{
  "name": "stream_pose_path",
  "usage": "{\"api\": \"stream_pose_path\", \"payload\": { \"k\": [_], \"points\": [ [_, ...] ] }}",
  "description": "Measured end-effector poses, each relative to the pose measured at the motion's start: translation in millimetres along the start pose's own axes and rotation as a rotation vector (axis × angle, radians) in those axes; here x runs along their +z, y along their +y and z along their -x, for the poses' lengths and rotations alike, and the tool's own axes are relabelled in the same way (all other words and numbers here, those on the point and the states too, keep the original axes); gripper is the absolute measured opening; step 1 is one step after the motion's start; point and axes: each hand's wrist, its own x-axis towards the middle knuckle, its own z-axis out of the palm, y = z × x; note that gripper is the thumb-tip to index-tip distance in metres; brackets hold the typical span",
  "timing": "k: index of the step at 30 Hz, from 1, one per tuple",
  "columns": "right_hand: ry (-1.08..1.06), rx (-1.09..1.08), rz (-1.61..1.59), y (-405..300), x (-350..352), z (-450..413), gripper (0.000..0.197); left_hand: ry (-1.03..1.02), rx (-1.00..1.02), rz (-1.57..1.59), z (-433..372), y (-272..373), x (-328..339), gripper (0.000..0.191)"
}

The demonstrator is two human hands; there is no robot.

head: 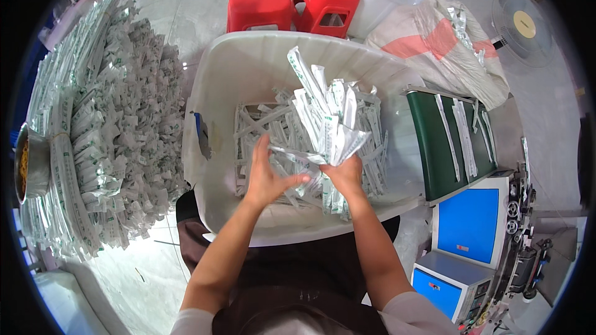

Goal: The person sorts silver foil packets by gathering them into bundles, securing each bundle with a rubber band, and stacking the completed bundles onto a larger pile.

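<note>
My right hand (344,174) is closed around the lower part of a bunch of long, narrow wrapped packets (328,116), white and silvery with green print. The bunch stands fanned out, pointing away from me. My left hand (272,177) is spread, thumb towards the bunch, beside a packet that sticks out sideways from it; whether the palm touches that packet I cannot tell. Both hands are over a large white plastic tub (223,65). More such packets (279,125) lie loosely in the tub beneath the hands.
Stacked packets (125,139) rise at the left, with a metal bowl (39,167) at their outer edge. Two red plastic stools (258,4) stand beyond the tub. To the right are a woven sack (419,32), a fan (524,25) and a machine's green conveyor belt (433,149) carrying several packets.
</note>
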Motion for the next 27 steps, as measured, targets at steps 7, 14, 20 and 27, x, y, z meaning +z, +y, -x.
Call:
{"api": "stream_pose_path", "payload": {
  "k": [7, 14, 20, 27],
  "points": [
    [0.012, -0.353, -0.259, -16, -32, 32, 0.073, -0.832, -0.32, 0.592, -55, 69, 49, 0.078],
    [-0.238, -0.388, -0.312, -7, -47, 37, 0.059, -0.485, 0.309, 0.053, -25, 92, 68, 0.078],
    [-0.006, -0.652, -0.311, -80, -88, 9, 0.067, -0.388, 0.456, 0.305, -47, 200, 27, 0.041],
    [-0.23, -0.55, -0.604, -167, -142, 47, 0.056, -0.426, 0.127, 0.632, -56, 279, -37, 0.053]
  ]
}}
